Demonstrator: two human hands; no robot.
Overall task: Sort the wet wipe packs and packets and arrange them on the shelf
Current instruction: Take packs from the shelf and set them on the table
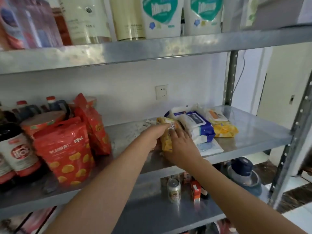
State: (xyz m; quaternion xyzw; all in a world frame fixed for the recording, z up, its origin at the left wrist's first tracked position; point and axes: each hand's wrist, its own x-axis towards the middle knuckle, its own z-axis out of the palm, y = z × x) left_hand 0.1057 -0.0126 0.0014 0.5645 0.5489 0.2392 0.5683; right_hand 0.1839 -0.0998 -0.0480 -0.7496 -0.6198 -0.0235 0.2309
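Both hands reach onto the middle metal shelf. A yellow wet wipe pack lies there between them. My left hand grips its left side and my right hand presses on its right side. To the right sits a blue and white wipe pack, with another white pack behind it. A second yellow pack lies further right. A flat pale blue packet rests at the shelf's front edge.
Red snack bags and sauce bottles fill the shelf's left side. Bottles and refill pouches stand on the shelf above. A can and small boxes sit on the shelf below. A wall socket is behind.
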